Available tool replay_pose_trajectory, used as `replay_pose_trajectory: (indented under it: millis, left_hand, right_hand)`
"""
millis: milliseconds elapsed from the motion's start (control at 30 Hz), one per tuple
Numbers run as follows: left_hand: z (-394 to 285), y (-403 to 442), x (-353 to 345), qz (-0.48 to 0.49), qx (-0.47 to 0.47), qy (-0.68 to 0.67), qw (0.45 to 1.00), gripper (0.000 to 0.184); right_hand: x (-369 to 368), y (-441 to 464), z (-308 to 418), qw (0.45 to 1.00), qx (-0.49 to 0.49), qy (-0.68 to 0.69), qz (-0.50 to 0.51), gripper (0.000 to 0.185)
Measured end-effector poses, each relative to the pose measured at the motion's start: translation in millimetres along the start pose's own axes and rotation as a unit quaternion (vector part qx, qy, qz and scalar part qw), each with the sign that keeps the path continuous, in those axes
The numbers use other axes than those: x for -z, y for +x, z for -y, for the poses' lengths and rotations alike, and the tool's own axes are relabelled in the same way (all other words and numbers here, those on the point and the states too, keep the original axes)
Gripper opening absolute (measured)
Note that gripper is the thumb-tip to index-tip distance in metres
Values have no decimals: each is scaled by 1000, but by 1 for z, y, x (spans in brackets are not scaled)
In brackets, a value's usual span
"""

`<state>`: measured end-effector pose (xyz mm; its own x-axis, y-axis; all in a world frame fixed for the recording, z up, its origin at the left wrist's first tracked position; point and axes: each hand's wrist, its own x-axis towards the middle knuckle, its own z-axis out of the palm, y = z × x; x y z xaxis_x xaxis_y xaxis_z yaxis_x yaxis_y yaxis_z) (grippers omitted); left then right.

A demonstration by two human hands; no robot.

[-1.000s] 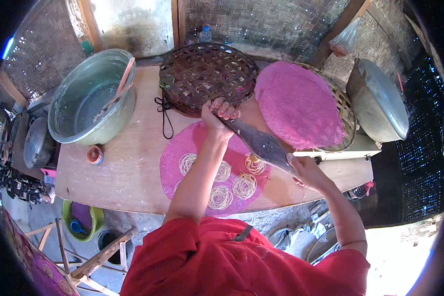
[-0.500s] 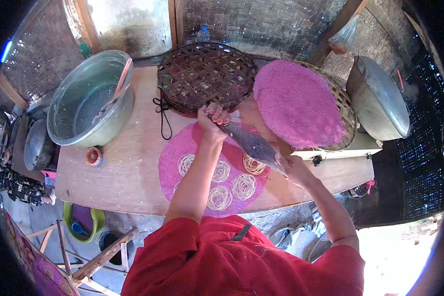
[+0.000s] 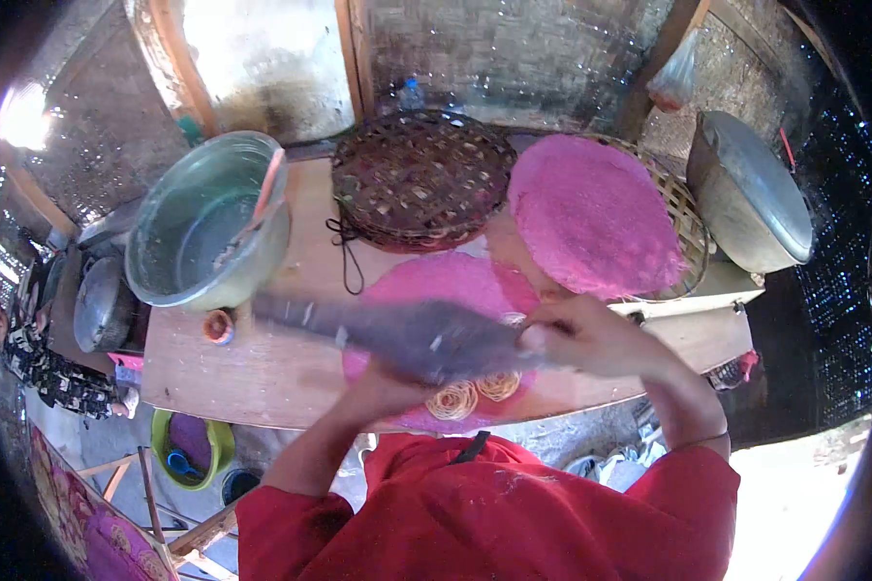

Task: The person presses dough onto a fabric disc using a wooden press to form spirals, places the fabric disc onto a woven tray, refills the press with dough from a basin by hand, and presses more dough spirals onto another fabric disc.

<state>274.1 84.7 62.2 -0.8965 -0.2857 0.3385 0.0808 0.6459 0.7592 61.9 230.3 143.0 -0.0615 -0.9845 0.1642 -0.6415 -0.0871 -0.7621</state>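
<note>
A long dark flat tool, smeared by motion, lies level above a pink round cloth. My right hand grips its right end. Beneath its middle is my left hand, with the fingers hidden behind the tool. Coils of thin pale strands rest on the cloth, and the tool covers some of them.
Behind the cloth stands a dark woven basket, with a black cord. A green basin and a small jar are on the left. Rightward are a pink mat and a metal pot.
My left hand has left the tool's upper end and moved down toward me. The tool has swung from a slant to nearly level, its free end now pointing left. The view has shifted slightly.
</note>
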Motion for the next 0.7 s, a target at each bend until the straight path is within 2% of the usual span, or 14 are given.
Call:
replay_pose_trajectory:
  millis: [33, 100, 133, 233, 333, 367, 433, 500, 533, 567, 600, 633, 667, 700]
  left_hand:
    - [12, -18, -7, 11, 34, -49, 998, 55]
    - [21, -43, -5, 13, 70, -85, 994, 52]
    - [19, -52, -2, 6, 72, -81, 994, 51]
    - [14, -64, 6, 10, 63, -78, 995, 50]
    - [15, -67, 27, 36, 42, -67, 996, 48]
    - [15, -68, 40, 47, 35, -60, 996, 48]
    - [11, -75, 76, 75, 14, -32, 997, 47]
    - [6, -78, 116, 104, -7, 6, 995, 46]
    - [3, -79, 138, 117, -18, 28, 993, 46]
    - [2, -78, 155, 128, -32, 54, 990, 45]
    - [1, -77, 173, 132, -44, 81, 987, 45]
    - [1, -76, 191, 132, -54, 108, 984, 44]
    - [1, -76, 209, 122, -59, 132, 982, 44]
    - [5, -75, 225, 108, -63, 155, 980, 43]
  right_hand:
    - [-13, 6, 2, 991, 116, -51, -36, 45]
    - [-30, 22, 12, 981, 34, -178, 62, 30]
    - [-38, 32, 8, 981, 46, -177, 61, 30]
    - [-75, 69, -38, 988, 102, -55, 98, 35]
    - [-108, 108, -15, 988, 109, 42, 101, 32]
    - [-114, 114, 2, 981, 181, 50, 51, 34]
    - [-127, 146, 74, 893, 443, 81, -12, 51]
    - [-121, 149, 167, 829, 536, 36, 159, 57]
    - [-120, 147, 201, 824, 541, 35, 161, 57]
    - [-119, 145, 230, 877, 398, 56, 262, 54]
    - [-122, 147, 247, 902, 241, 72, 352, 52]
    - [-133, 167, 240, 814, 550, -52, 176, 42]
    - [-141, 182, 237, 812, 553, -57, 175, 42]
    - [-146, 195, 242, 854, 504, -50, 119, 41]
